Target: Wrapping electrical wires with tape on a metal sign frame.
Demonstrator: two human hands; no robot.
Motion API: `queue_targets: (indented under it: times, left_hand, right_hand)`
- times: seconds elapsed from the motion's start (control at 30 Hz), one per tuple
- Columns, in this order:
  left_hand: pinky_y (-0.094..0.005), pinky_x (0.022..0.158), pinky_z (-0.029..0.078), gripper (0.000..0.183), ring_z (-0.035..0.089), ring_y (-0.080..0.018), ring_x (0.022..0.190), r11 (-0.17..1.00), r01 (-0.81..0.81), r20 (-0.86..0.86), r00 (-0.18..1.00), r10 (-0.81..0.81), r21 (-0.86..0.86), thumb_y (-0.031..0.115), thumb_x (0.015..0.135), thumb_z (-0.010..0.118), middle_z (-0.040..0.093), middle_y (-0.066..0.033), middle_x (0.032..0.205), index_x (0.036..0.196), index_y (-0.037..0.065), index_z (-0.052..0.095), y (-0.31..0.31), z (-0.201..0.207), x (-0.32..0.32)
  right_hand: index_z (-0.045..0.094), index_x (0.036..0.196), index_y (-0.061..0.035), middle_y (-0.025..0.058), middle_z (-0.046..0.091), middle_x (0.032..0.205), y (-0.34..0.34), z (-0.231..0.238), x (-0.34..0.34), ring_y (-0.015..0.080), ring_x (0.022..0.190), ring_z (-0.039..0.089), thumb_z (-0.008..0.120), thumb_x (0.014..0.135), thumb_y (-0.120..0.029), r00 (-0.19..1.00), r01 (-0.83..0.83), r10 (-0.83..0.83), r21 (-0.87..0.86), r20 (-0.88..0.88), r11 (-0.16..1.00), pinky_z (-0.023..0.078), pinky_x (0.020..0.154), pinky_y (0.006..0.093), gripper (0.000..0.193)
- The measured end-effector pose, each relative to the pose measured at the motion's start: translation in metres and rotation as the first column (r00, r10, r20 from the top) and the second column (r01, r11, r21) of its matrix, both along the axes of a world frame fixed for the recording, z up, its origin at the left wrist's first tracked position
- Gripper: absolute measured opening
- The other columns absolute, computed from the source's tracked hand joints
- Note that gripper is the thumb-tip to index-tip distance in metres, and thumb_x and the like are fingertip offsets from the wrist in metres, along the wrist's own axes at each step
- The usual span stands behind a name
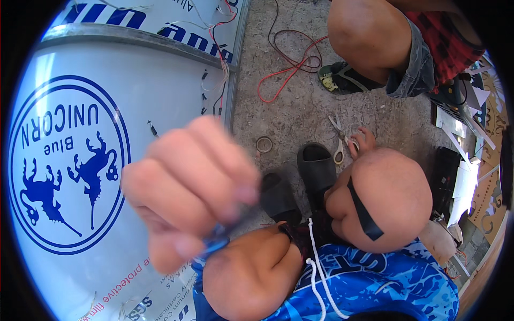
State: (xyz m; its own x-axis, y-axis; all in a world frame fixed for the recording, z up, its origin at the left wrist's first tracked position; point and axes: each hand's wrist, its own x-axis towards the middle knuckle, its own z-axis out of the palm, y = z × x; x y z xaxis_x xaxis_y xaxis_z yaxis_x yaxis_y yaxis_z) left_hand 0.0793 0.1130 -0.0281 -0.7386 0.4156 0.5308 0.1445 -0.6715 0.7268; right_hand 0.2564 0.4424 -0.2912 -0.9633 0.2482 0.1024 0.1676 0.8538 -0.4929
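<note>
My left hand (187, 187) is raised close to the camera, blurred, its fingers curled closed. A dark smear shows by its fingertips; what it holds, if anything, I cannot make out. Beyond my right knee, my right hand (365, 140) is partly hidden, its fingers closed at a handle loop of the scissors (340, 140). The scissors have pale handles, and their slightly parted blades point away from me, close to the concrete floor. A strip of black tape (364, 211) sticks to my right knee.
White panels with blue print (176, 80) and a metal frame fill the left; thin wires (219, 80) hang at their edge. A ring-shaped roll (264, 144) and a red cable (284, 80) lie on the floor. Another person's leg (369, 37) is at upper right, scraps (466, 176) at far right.
</note>
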Motion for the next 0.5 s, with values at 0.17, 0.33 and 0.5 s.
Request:
queue_targets:
  times: [0.17,0.33,0.5]
  left_hand:
    - [-0.0288,0.064,0.048,0.022,0.06,-0.0254,0.074,0.877,-0.329,-0.071,0.943,0.325,-0.349,0.018,0.081,0.071,0.064,-0.013,0.083,0.077,-0.001,0.06,-0.031,-0.059,-0.015]
    - [-0.0285,0.069,0.05,0.006,0.063,-0.0178,0.079,0.693,-0.167,0.031,0.964,0.263,-0.701,-0.002,0.082,0.071,0.068,-0.0137,0.092,0.082,-0.006,0.066,-0.013,-0.086,-0.013]
    - [-0.0271,0.072,0.051,0.003,0.063,-0.0147,0.082,0.672,-0.118,0.149,0.933,0.327,-0.731,-0.006,0.086,0.07,0.068,-0.0113,0.092,0.087,-0.006,0.067,-0.027,-0.105,-0.021]
  right_hand:
    - [0.071,0.116,-0.0041,0.0111,0.07,0.113,-0.031,0.072,-0.116,0.0235,0.105,0.067,0.076,0.092,-0.026,0.885,-0.261,0.456,-0.709,0.095,0.655,0.053,0.086,0.0363,0.033]
    - [0.065,0.133,-0.0046,0.0076,0.064,0.133,-0.113,0.105,-0.188,0.019,0.121,0.06,0.08,0.089,-0.032,0.803,-0.39,0.537,-0.909,-0.258,0.146,0.048,0.1,0.0359,0.053]
    - [0.07,0.118,-0.0022,0.0039,0.071,0.11,-0.13,0.085,-0.207,0.0128,0.106,0.063,0.076,0.093,-0.017,0.697,-0.366,0.67,-0.93,-0.255,0.026,0.049,0.094,0.0294,0.03]
